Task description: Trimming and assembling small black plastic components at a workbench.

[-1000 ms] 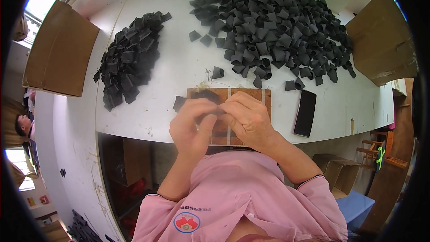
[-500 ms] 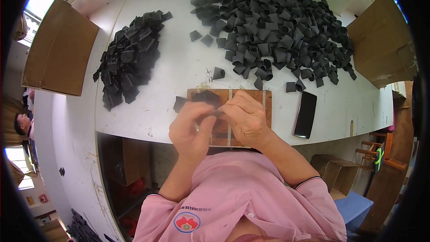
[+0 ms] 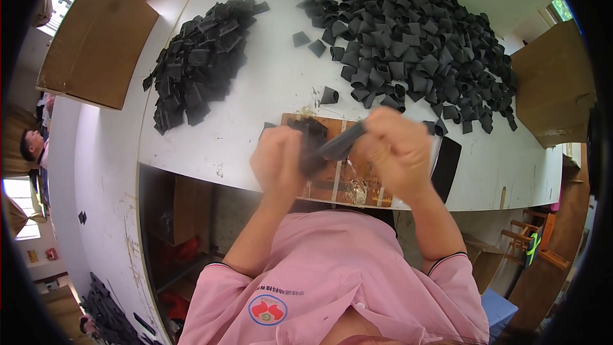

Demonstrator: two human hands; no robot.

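Both my hands are over a wooden board (image 3: pixel 383 199) at the table's front edge. My right hand (image 3: pixel 397 153) is closed, gripping one end of a dark strip-like black piece (image 3: pixel 343 143) that slants down toward my left hand (image 3: pixel 278 158). The left hand is smeared by motion, its fingers curled beside the blurred lower end of that piece; its exact hold is hard to see. More black pieces (image 3: pixel 310 128) lie on the board behind the left hand. One short black tube (image 3: pixel 329 95) stands on the table beyond the board.
A large heap of short black tubes (image 3: pixel 408 45) covers the back right; a smaller pile of flat black pieces (image 3: pixel 201 57) lies left. Cardboard boxes stand at the left (image 3: pixel 99 38) and right (image 3: pixel 554 83). A dark phone-like slab (image 3: pixel 446 169) lies beside my right hand.
My hands have moved apart, the right one going right, and a dark strip now shows between them. The view has shifted slightly, with the table turned a little.
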